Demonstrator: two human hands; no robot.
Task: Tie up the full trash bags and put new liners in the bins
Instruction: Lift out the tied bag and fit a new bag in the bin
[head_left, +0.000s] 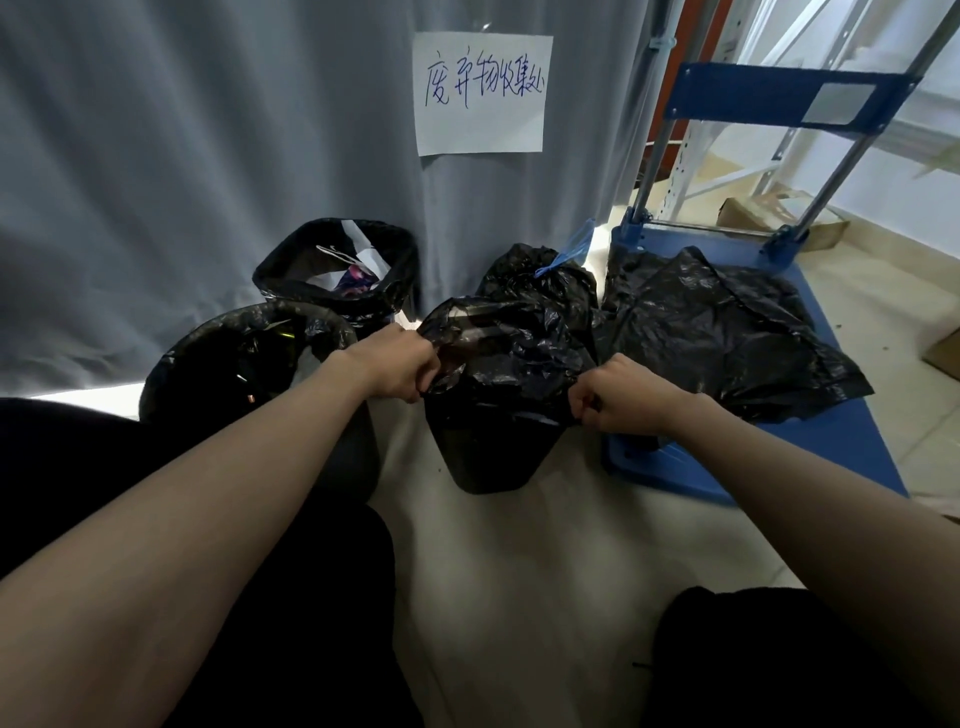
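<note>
A small black bin (493, 457) stands on the floor in front of me with a black liner (509, 343) draped over its top. My left hand (402, 364) grips the liner's left edge and my right hand (618, 397) pinches its right edge at the rim. Behind the bin sits a tied black trash bag (540, 275) with a blue tie (566, 254). At the left a round bin (249, 364) holds a black liner, and behind it a square bin (337, 270) holds paper waste.
Loose black bags (727, 322) lie on a blue platform cart (831, 441) at the right, its handle rising behind. A grey curtain (208, 156) with a handwritten paper sign (480, 93) hangs at the back. Cardboard boxes (779, 213) sit far right. My dark-clad knees fill the foreground.
</note>
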